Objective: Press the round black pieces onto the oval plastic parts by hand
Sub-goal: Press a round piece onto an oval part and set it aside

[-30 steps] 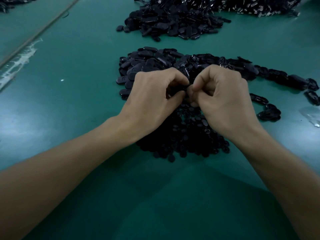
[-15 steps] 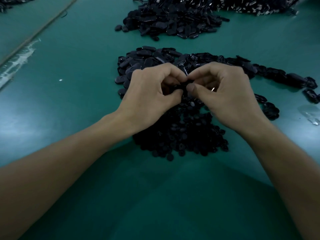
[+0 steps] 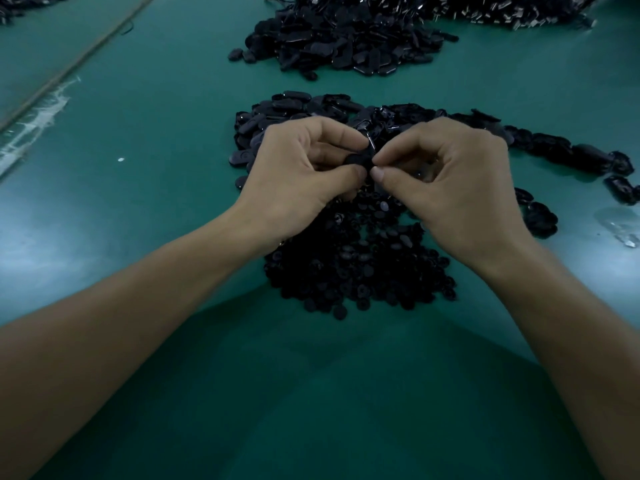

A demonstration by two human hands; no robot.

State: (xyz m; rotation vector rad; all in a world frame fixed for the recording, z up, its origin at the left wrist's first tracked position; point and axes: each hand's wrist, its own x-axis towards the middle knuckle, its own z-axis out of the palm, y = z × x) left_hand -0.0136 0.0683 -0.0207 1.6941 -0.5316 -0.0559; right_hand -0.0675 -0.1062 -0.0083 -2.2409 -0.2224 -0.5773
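Observation:
Both hands meet above the middle of the green table. My left hand (image 3: 298, 174) pinches a dark oval plastic part (image 3: 356, 160) between thumb and curled fingers. My right hand (image 3: 457, 188) pinches at the same part from the right with thumb and forefinger; what it holds there is too small and dark to make out. Under the hands lies a heap of small round black pieces (image 3: 360, 265). Behind the hands spreads a heap of oval plastic parts (image 3: 294, 109).
A larger pile of oval parts (image 3: 346, 39) lies at the back, with more dark parts (image 3: 519, 8) at the far right. A row of parts (image 3: 571, 150) trails off to the right. A clear plastic scrap (image 3: 620, 226) lies at the right edge. A seam (image 3: 69, 67) crosses the green table at left.
The hands have eased slightly apart and the fingers have loosened; the oval part now shows between the two thumbs. The arms stay in place.

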